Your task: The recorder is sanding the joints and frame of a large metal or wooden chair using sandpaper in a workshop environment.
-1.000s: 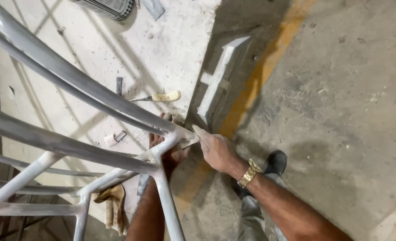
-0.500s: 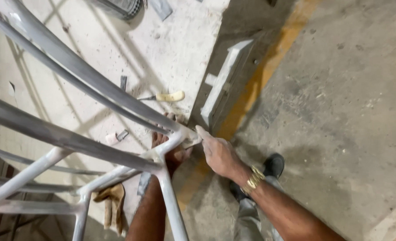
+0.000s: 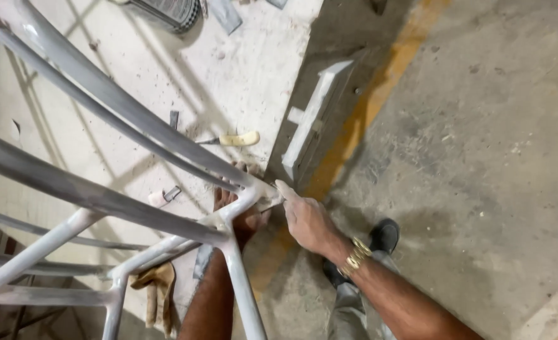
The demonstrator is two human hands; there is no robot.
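Note:
A grey-white metal tube frame (image 3: 103,195) crosses the left of the view, its bars meeting at a joint near the middle. My left hand (image 3: 244,217) reaches up under that joint and grips the frame there, partly hidden by the tubes. My right hand (image 3: 307,220), with a gold watch at the wrist, presses its thumb and fingers on the frame's tip, holding what looks like a small piece of abrasive paper against it. A screwdriver with a cream handle (image 3: 235,139) lies on the white workbench (image 3: 184,82) behind the frame.
A white wooden block (image 3: 313,119) leans at the bench's edge. A tan glove (image 3: 156,289) lies under the frame. A dark round object (image 3: 166,12) sits at the bench's far end. A yellow line (image 3: 379,94) runs over the concrete floor; my black shoe (image 3: 383,236) stands on it.
The view has shifted slightly; both hands stay at the frame's joint, my right hand moving a little along the tip.

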